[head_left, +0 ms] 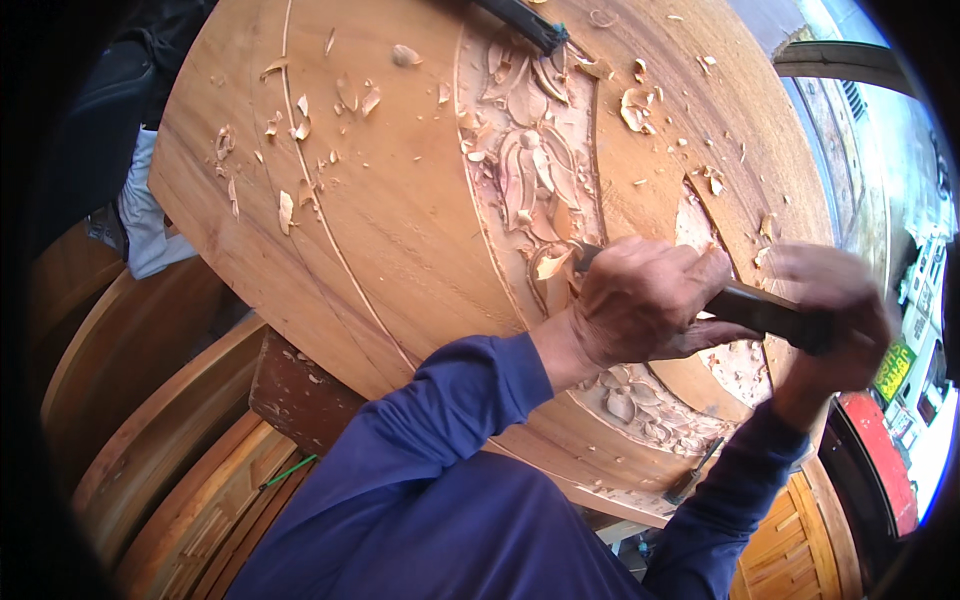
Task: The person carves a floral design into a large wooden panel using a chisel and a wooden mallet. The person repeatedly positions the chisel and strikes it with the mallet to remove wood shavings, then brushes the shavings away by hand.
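Note:
My left hand [645, 300] is closed round a carving chisel [762, 311], whose dark blade tip meets a floral relief [540, 165] cut into a broad wooden panel [400, 210]. A curled shaving [552, 264] lies beside the tip. At the thick dark end of the chisel handle is my right hand [845, 320], smeared by motion; whether its fingers wrap the handle or only press against it cannot be made out. Below the hands more carved leaves [640, 405] follow a curved band.
Loose shavings [637, 108] are scattered over the panel. A dark tool with a blue tip [525, 25] lies at the far edge, and a thin-bladed tool [693, 477] near the front edge. Curved wooden pieces [165, 440] stand lower left, with a green stick [288, 472] among them.

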A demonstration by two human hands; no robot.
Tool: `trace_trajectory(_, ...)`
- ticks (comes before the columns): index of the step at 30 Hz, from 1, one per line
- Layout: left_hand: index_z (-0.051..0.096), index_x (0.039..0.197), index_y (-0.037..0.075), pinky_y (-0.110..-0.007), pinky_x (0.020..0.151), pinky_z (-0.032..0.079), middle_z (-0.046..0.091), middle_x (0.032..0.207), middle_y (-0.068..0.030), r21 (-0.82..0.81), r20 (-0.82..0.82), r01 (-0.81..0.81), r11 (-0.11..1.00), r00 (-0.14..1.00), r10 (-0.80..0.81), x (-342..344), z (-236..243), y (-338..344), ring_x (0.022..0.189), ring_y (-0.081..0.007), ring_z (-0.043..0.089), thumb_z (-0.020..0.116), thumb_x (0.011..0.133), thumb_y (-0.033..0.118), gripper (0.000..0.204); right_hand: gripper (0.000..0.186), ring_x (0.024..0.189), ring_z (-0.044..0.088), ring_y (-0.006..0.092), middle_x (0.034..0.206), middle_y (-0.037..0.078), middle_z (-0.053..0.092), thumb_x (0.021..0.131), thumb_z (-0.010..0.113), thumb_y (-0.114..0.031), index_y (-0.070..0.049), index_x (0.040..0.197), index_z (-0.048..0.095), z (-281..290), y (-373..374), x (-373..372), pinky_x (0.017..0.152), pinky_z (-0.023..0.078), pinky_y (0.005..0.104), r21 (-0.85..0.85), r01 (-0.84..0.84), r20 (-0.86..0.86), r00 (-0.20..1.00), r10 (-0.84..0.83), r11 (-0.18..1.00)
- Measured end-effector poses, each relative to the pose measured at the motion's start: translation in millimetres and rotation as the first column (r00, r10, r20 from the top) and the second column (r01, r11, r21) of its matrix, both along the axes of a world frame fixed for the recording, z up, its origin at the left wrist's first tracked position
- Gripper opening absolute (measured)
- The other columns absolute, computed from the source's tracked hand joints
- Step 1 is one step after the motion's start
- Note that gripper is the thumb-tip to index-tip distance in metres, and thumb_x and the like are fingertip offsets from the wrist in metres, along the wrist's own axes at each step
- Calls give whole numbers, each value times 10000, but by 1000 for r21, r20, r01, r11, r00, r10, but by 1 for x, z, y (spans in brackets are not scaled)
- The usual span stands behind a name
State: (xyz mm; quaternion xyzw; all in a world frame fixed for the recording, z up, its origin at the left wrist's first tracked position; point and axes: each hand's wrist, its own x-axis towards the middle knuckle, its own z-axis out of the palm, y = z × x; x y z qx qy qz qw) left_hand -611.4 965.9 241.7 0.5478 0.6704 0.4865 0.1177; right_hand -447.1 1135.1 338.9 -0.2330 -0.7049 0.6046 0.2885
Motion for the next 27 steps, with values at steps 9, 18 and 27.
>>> trace_trajectory(9,659,917,109,-352,510,483,603,654,-36,-12,46,-30,999,998,31,-6,5,1,556,-212,637,839,807,621,554,509,994,696,434,852,245,684,1094,283,-333,-11,940,644,33,33,6,1085,441,608,-105,-6,-63,998,-1,994)
trace_trajectory(18,606,1003,77,-412,549,538,649,746,-94,37,130,-225,974,967,218,-10,1,14,604,-302,682,820,926,444,432,361,997,718,393,914,222,670,1063,424,-197,81,1104,650,24,51,-73,1069,516,536,389,-334,237,937,257,858)
trace_trajectory(27,641,1155,61,-369,511,483,628,752,-62,188,71,-146,971,988,135,-14,22,-41,563,-257,626,861,880,437,515,705,1055,705,430,1079,271,698,1101,224,-535,59,1176,596,42,-44,-74,1111,472,621,109,-232,-18,972,235,967)
